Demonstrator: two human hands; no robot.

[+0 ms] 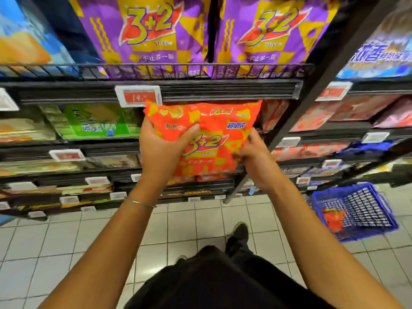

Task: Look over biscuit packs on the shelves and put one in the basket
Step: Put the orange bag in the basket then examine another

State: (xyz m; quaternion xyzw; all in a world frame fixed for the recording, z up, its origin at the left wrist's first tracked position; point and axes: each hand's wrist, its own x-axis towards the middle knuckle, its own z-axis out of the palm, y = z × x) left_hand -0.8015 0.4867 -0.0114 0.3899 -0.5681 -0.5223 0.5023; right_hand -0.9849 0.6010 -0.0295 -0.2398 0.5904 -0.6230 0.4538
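An orange and yellow "3+2" biscuit pack [214, 128] is held up in front of the second shelf, just under the top shelf's edge. My left hand [160, 146] grips its left side with the thumb across the front. My right hand [252, 157] pinches its lower right edge. A blue wire basket [379, 210] stands on the floor at the right, apart from both hands. An orange pack [332, 219] lies inside it.
Purple "3+2" packs [142, 34] fill the top shelf behind a black wire rail [156, 71]. Green packs [95, 121] sit at left, pink and red packs [347, 112] at right. A black upright post [312, 85] divides the shelving. My shoe [240, 230] rests on white floor tiles.
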